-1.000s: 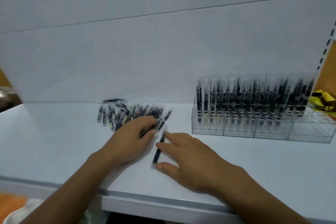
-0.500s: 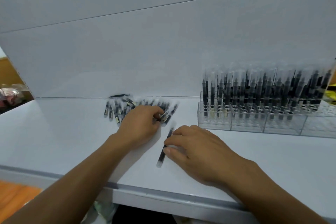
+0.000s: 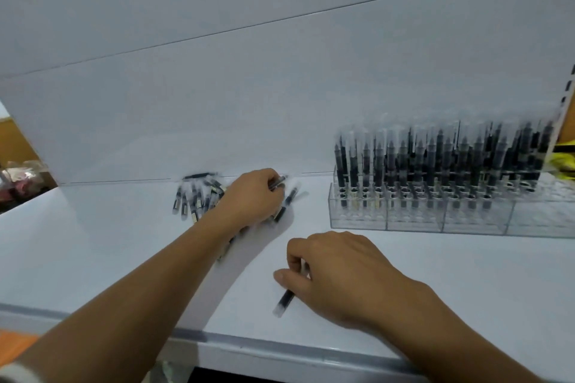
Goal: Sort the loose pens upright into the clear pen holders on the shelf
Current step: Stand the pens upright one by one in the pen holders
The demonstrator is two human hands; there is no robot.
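Blurred upright pens [image 3: 435, 165]; holders [image 3: 466, 221] past right edge; loose pens [image 3: 194, 199] partly under hands [image 3: 255, 196] [image 3: 339, 274]

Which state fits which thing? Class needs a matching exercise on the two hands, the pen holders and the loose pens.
1 left hand
2 right hand
3 pen holders
4 pile of loose pens

A stand at the right, holding upright pens
B lies flat by the back wall
C pinches a single pen apart from the pile
D grips a pen at the pile

Pairs: 1-D, 2-C, 3-A, 4-B
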